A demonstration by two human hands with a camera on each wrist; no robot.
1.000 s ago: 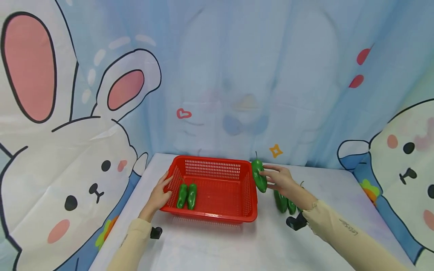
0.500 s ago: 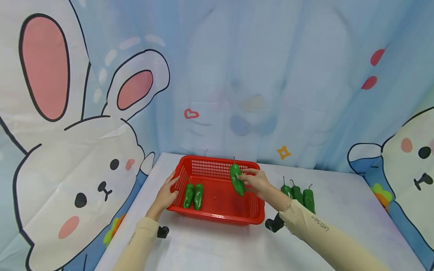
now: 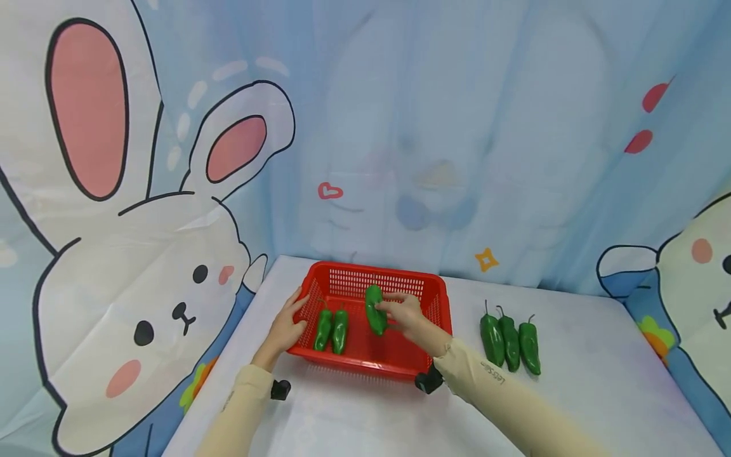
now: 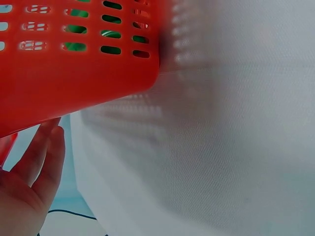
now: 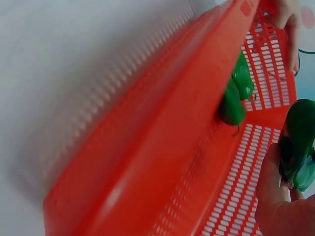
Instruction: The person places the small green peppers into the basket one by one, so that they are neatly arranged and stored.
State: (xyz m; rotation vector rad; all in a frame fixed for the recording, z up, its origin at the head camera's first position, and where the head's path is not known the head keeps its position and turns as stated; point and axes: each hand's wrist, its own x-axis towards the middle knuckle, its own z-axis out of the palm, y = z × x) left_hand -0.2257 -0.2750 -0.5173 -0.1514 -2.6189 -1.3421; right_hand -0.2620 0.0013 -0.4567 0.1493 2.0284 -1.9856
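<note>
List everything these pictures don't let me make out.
Head view: the lettering on the right sleeve, too small to read surely.
Left wrist view: most of the two peppers, behind the slotted wall of the basket; part of the left hand, cut off by the left and bottom edges.
Right wrist view: part of the held pepper, cut off by the right edge.

You are wearing a pale cream left sleeve (image 3: 237, 403) and a matching right sleeve (image 3: 497, 387). Dark lettering (image 3: 492, 372) is running along the right one, perhaps starting with "Let's", but appearing too small for certainty. Angular black blocks (image 3: 280, 390) (image 3: 429, 379) are jutting out near your cuffs (image 3: 254, 376) (image 3: 445, 362).
</note>
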